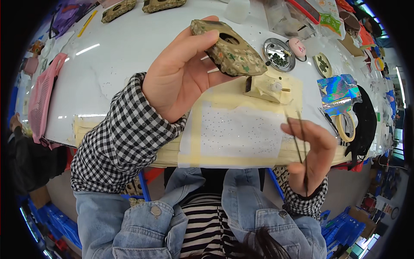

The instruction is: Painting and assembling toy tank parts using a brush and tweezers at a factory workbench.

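My left hand [179,62] is closed round one end of a camouflage-patterned model tank hull [243,56], raised above the table. A round dark opening shows in its top. In my right hand [318,146] are long thin tweezers [298,144], their tips pointing up and away from me and blurred. Between the hands lies a white sheet [241,134], taped down and scattered with tiny specks. Just past it stands a cream-coloured block [261,90] with a small white piece on top. A round metal dish [264,47] holds small dark green parts.
Two more camouflage hulls [118,11] sit at the far edge, near a yellow pencil-like stick [87,23]. Beside the dish are a pink oval object [297,47] and a pale oval piece [322,64]. Shiny foil [338,93] and a tape roll [346,128] lie at right.
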A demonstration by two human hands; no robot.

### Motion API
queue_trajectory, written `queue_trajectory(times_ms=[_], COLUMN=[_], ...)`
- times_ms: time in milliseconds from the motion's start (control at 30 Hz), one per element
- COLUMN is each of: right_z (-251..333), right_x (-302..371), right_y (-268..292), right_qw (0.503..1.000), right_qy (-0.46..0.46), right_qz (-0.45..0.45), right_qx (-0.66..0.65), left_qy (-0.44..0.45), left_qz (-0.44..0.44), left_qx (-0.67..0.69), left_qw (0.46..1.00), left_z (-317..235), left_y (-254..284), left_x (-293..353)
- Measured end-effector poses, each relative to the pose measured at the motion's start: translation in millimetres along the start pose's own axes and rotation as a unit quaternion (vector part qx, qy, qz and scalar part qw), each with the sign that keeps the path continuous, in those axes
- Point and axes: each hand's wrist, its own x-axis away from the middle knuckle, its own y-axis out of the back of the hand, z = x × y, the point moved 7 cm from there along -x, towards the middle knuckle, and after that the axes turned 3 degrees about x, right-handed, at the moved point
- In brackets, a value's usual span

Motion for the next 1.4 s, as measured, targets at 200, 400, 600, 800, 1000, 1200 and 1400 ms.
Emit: queue_trajectory(times_ms=[200, 400, 600, 800, 1000, 1200, 1400], right_z=[-17.4, -42.5, -39.2, -43.6, -45.6, -47.8, -50.1], right_x=[-8.9, -0.3, -3.4, -3.2, -2.4, -0.6, 0.1], right_y=[-31.9, -37.9, -47.7, -49.4, -49.4, -48.6, -49.1], right_qw=[0.977, 0.977, 0.984, 0.980, 0.976, 0.977, 0.977], right_qy=[-0.014, -0.161, -0.119, -0.155, -0.180, -0.181, -0.182], right_qz=[0.206, 0.134, 0.134, 0.121, 0.123, 0.115, 0.111], right_qx=[0.046, -0.025, 0.003, 0.017, 0.014, -0.002, -0.004], left_qy=[-0.026, -0.018, -0.019, -0.019, 0.016, 0.021, 0.021], left_qz=[0.026, 0.029, 0.029, 0.018, 0.033, 0.041, 0.040], left_qx=[0.042, 0.049, 0.054, 0.058, 0.078, 0.021, 0.022], left_qw=[0.998, 0.998, 0.998, 0.998, 0.996, 0.999, 0.999], left_z=[-1.5, -0.2, -0.5, -0.4, 1.9, 1.0, 0.9], left_y=[8.4, 5.6, 4.0, 6.0, 3.6, 2.0, 3.5], left_x=[1.1, -2.3, -1.4, 0.0, -0.6, 1.3, 2.2])
